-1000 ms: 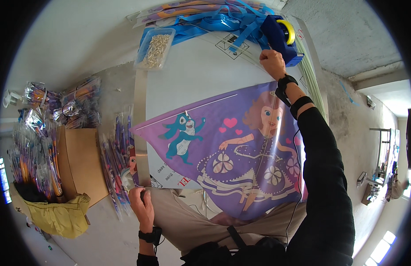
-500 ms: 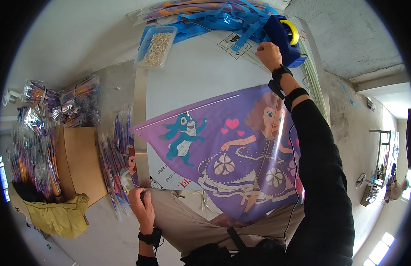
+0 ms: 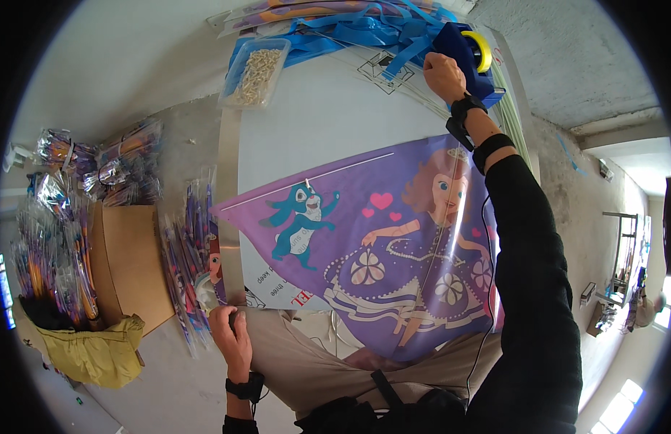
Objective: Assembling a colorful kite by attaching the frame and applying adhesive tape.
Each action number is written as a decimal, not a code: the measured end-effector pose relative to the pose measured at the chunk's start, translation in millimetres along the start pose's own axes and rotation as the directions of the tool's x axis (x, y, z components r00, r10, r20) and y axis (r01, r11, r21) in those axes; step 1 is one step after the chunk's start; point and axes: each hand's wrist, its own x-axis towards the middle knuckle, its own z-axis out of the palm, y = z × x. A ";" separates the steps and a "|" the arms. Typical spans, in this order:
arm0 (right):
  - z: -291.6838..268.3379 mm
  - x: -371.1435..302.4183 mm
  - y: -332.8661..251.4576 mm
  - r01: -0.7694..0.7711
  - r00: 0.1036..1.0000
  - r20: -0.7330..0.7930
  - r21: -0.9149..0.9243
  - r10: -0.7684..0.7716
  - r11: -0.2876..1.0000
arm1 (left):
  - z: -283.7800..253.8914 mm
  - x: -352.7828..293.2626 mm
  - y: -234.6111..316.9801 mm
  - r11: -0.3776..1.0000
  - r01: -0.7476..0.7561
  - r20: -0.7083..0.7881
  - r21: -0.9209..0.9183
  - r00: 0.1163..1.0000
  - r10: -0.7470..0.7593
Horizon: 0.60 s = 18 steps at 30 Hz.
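A purple kite sheet [image 3: 350,217] printed with a blue rabbit, pink hearts and a figure in a gown lies across the table, its lower part hanging over the near edge onto my lap. A thin white rod runs along its upper left edge, and clear film glints down its middle. My right hand [image 3: 445,77] is closed beside the dark blue tape dispenser [image 3: 455,45] with its yellow roll; anything inside the fingers is hidden. By the table's near left corner, my left hand [image 3: 231,338] rests with loosely bent fingers, a gap by the thumb and nothing visible in it.
A clear plastic box [image 3: 257,74] of small pale pieces stands at the far left. Blue ribbons [image 3: 364,30] heap along the back; pale rods [image 3: 511,112] lie at the right. Left of the table are a cardboard box [image 3: 136,264] and many wrapped packs [image 3: 57,246].
My right hand has shifted slightly farther away and to the right, closer over the tape dispenser. My left hand stays put, and the kite sheet is nearly unmoved.
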 end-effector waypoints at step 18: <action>-191.1 -269.6 -62.4 -0.326 0.856 0.434 0.875 -0.282 0.357 | -15.1 76.5 200.5 0.413 0.128 0.212 -0.902 0.963 0.165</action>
